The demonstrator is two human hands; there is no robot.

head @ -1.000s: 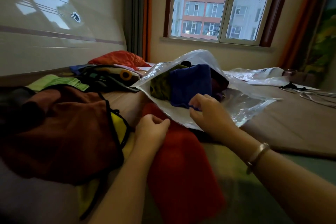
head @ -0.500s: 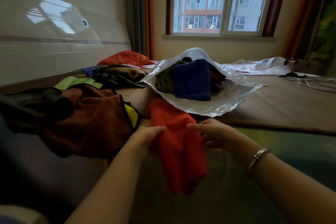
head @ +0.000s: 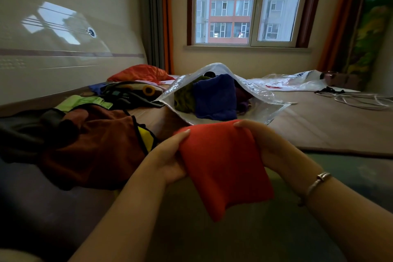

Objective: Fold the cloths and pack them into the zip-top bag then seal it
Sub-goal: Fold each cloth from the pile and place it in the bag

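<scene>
A folded red cloth hangs in the air between my hands, just in front of the bag's mouth. My left hand grips its left edge and my right hand grips its right edge. Behind it lies the clear zip-top bag, its mouth open towards me, with a blue cloth, an olive green cloth and a purple cloth inside. A heap of loose cloths lies to the left, topped by a brown one with a yellow piece.
Further cloths lie behind the heap: light green, dark patterned and orange-red. A second plastic bag and white cables lie at the right on the brown mat. A wall runs along the left.
My right hand left the bag and joined my left on the red cloth. Both hands lifted the cloth off the surface and hold it folded shorter, up near the bag's mouth.
</scene>
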